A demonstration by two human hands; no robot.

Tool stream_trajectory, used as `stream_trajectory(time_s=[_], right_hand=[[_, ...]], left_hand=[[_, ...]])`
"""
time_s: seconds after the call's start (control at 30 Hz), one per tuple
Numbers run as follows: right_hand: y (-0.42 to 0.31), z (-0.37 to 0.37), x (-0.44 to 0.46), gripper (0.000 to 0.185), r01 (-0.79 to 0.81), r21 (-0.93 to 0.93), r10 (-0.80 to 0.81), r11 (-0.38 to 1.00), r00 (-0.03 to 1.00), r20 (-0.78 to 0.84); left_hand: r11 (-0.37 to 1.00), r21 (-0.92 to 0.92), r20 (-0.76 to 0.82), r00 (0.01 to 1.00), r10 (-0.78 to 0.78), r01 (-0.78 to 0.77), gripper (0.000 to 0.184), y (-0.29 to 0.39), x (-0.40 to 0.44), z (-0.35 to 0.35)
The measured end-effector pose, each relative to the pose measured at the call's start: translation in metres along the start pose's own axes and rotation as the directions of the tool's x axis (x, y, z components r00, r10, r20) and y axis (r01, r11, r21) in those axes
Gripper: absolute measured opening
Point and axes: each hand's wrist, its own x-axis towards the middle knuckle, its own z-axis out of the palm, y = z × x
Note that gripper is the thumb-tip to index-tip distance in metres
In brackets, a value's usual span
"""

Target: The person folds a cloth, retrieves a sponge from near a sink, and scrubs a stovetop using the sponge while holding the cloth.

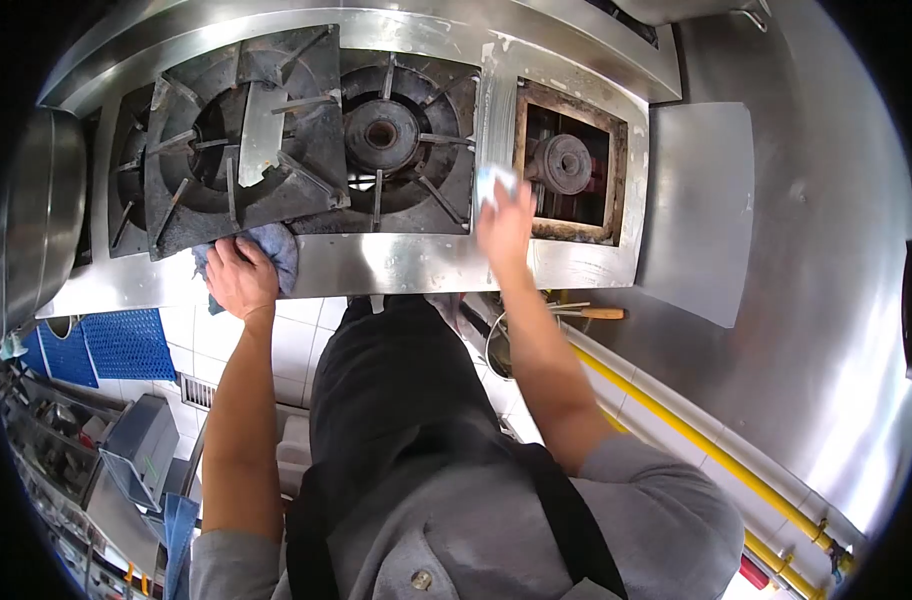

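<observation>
My left hand [242, 277] presses a blue-grey cloth [279, 252] against the stove's front edge, its fingers closed on the fabric. Beside it, a loose black burner grate [166, 215] lies askew over another grate. My right hand [507, 232], smeared by motion, grips a small white-and-blue thing [494, 186], too blurred to name. It is at the metal strip [497, 110] between the middle grate [436, 192] and the uncovered burner [562, 164]. Whitish smears or wet streaks show along that strip. The uncovered burner sits in a square opening with a browned, grimy rim [566, 230].
At the left stands a large metal pot [46, 210]. To the right are a grey panel [698, 200] and a steel wall. Below the stove, a wooden-handled tool [603, 313] sticks out near a yellow pipe [666, 408]. Blue mats [126, 345] lie on the tiled floor.
</observation>
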Motion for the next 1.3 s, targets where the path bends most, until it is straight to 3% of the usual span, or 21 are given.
stream_trajectory(time_s=[0.1, 0.17, 0.27, 0.37, 0.4, 0.63, 0.7, 0.77, 0.8, 0.83, 0.9, 1.0, 1.3], right_hand=[[-0.013, -0.016, -0.040, 0.045, -0.066, -0.004, 0.066, 0.998, 0.996, 0.055], [0.001, -0.001, -0.003, 0.046, -0.029, -0.026, 0.031, 0.999, 0.996, 0.080], [0.010, 0.026, 0.091, 0.040, 0.060, -0.076, -0.063, 0.995, 0.997, -0.039], [0.002, 0.025, 0.137, 0.035, 0.036, -0.096, -0.032, 0.995, 0.998, 0.049], [-0.001, 0.022, 0.129, 0.036, -0.025, -0.066, 0.028, 0.998, 0.999, 0.039], [-0.006, -0.003, -0.056, 0.043, 0.030, -0.069, -0.031, 0.997, 0.999, -0.010], [-0.014, -0.018, -0.080, 0.049, -0.119, -0.012, 0.120, 0.993, 0.985, 0.123], [-0.002, -0.001, -0.051, 0.047, -0.023, -0.111, 0.031, 0.994, 0.997, 0.070], [-0.010, -0.003, -0.024, 0.045, -0.084, -0.086, 0.089, 0.993, 0.995, 0.055], [-0.001, 0.010, 0.004, 0.043, -0.004, -0.115, 0.004, 0.993, 1.000, 0.000], [-0.001, 0.018, 0.059, 0.042, -0.042, -0.099, 0.047, 0.994, 0.998, 0.050], [0.003, 0.023, 0.076, 0.042, -0.014, -0.080, 0.015, 0.997, 1.000, 0.009], [-0.014, -0.009, -0.072, 0.045, -0.094, -0.088, 0.096, 0.992, 0.995, 0.026]], left_hand=[[1.000, 0.018, 0.022, 1.000, -0.018, 0.017, 0.026, 0.000, 0.001, 0.000], [1.000, 0.012, 0.004, 1.000, -0.004, 0.004, 0.027, 0.000, 0.000, 0.001], [1.000, 0.017, -0.011, 1.000, 0.014, -0.013, 0.028, -0.003, -0.001, 0.005], [0.999, 0.043, 0.010, 1.000, 0.006, -0.007, 0.029, -0.003, -0.002, 0.004], [0.999, 0.046, 0.020, 1.000, -0.001, 0.000, 0.029, -0.002, -0.002, 0.003], [1.000, 0.020, 0.001, 1.000, -0.023, 0.023, 0.027, 0.000, -0.001, 0.003], [1.000, -0.006, -0.040, 0.999, 0.014, -0.014, 0.027, -0.001, -0.002, 0.004], [1.000, -0.008, -0.038, 0.999, 0.016, -0.016, 0.027, -0.003, -0.002, 0.007], [1.000, 0.006, -0.034, 0.999, 0.019, -0.018, 0.027, -0.006, -0.002, 0.008], [1.000, 0.019, -0.025, 1.000, 0.019, -0.018, 0.030, -0.006, -0.002, 0.006], [1.000, 0.020, -0.021, 1.000, 0.009, -0.009, 0.033, -0.004, -0.002, 0.007], [0.999, 0.032, -0.019, 1.000, -0.011, 0.012, 0.033, -0.002, -0.002, 0.006], [1.000, 0.011, -0.057, 0.998, 0.008, -0.007, 0.029, -0.007, -0.003, 0.010]])
